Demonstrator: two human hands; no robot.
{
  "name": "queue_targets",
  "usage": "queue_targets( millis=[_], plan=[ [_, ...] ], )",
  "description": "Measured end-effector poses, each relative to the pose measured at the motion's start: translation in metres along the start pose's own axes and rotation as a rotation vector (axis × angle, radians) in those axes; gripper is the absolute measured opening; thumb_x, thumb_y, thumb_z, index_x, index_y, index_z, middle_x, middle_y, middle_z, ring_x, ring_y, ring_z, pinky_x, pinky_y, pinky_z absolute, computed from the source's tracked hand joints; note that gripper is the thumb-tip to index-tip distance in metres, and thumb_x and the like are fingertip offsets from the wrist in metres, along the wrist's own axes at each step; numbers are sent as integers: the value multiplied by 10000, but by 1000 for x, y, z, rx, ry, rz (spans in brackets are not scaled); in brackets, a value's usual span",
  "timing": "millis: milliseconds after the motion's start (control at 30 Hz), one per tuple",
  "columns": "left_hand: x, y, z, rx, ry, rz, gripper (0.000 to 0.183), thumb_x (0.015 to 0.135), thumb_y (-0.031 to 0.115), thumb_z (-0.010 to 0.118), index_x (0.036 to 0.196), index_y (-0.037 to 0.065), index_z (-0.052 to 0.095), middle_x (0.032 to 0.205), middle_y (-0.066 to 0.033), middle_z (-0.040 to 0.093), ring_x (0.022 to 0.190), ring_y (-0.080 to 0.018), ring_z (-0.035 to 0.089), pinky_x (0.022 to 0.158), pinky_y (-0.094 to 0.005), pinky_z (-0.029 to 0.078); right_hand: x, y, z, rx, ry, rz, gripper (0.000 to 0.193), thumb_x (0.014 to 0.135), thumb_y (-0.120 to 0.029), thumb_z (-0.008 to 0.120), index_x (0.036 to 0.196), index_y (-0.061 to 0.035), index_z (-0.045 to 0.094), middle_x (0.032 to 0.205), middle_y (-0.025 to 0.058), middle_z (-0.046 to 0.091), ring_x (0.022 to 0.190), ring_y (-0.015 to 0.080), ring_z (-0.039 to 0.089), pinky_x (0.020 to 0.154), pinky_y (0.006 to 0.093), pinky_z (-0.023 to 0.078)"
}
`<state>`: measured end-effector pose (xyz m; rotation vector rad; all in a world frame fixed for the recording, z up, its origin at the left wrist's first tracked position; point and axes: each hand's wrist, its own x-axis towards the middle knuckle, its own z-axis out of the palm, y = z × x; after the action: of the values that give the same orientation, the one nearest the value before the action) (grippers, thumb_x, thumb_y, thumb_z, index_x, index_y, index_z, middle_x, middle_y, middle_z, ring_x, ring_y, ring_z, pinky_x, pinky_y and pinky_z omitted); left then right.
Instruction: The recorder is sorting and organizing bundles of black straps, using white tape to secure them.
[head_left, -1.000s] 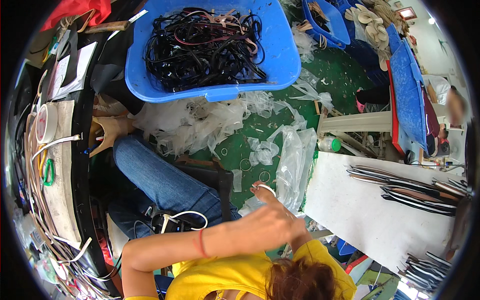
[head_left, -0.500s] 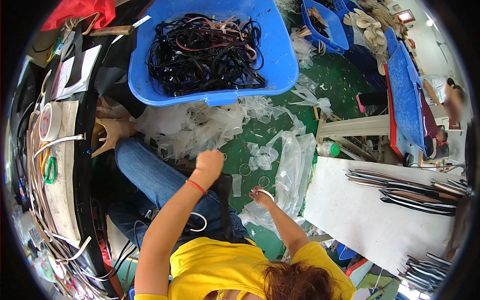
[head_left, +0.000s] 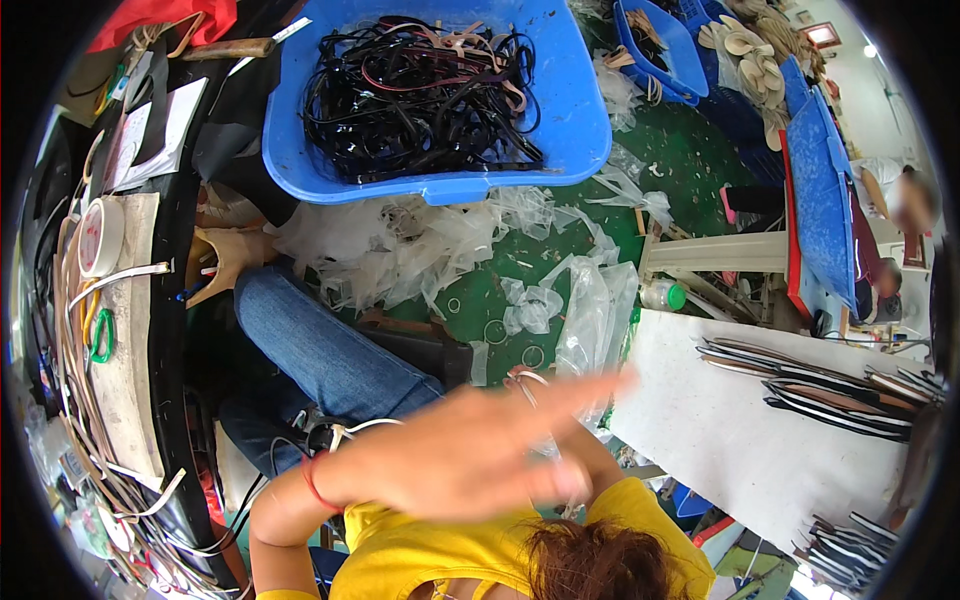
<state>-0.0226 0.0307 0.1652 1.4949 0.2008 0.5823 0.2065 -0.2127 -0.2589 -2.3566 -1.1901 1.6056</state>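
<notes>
White strip (head_left: 533,377) in the right hand (head_left: 516,382), apparently pinched between partly hidden fingers, left of the worktop (head_left: 680,420); left hand (head_left: 455,450) with fingers spread, released. Seemingly midway through handling it; next, probably a steady pinch needed.

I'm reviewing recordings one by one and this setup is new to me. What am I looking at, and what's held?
There is no machine: a person works bare-handed, seen by a wide fisheye camera worn on the head, looking down, so straight edges bend. The left hand, blurred, reaches across with fingers extended; I see nothing held in it. Beyond it, the partly hidden right hand holds a thin white strip. A bench on the left bears a white roll and a green loop. Ahead is a blue tub of tangled black strips; on the right, a white board carries dark and white strips.
</notes>
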Motion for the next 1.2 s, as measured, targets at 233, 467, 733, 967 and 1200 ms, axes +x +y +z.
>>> queue_targets(
  millis=[233,467,733,967,1200],
  plan=[
    [-17,-29,55,94,-235,129,280,959,260,471,817,23,517,741,-131,527,627,-309,557,552,-404,455,-16,-47,-26,-88,13,77,347,835,-278,619,1090,-51,557,966,151,608,963,311,603,827,381,473],
    [-28,-98,46,403,-128,-214,288,944,238,489,802,-7,543,746,-194,563,703,-393,570,599,-449,469,24,8,20,2,-6,104,401,844,-346,589,1117,-56,545,1102,199,608,1033,370,583,888,421,452],
    [-21,-151,35,862,-35,-326,225,910,217,511,788,42,583,770,-155,623,663,-333,630,565,-431,507,3,-3,10,-116,-3,-106,376,835,-360,570,1060,-59,556,1003,178,622,1002,379,580,862,435,455],
    [-25,-226,-26,1571,183,-544,103,815,123,546,900,91,593,764,-68,649,667,-243,666,709,-358,478,-8,-17,-4,-44,87,-33,341,805,-279,666,1010,-22,576,778,101,582,716,207,574,678,325,477],
    [22,-130,-21,1222,-166,-667,208,903,231,526,907,40,606,924,-151,652,797,-264,658,813,-438,452,18,102,16,276,76,-30,310,825,-287,627,1003,-43,561,862,126,593,827,297,588,747,376,476]
  ],
)
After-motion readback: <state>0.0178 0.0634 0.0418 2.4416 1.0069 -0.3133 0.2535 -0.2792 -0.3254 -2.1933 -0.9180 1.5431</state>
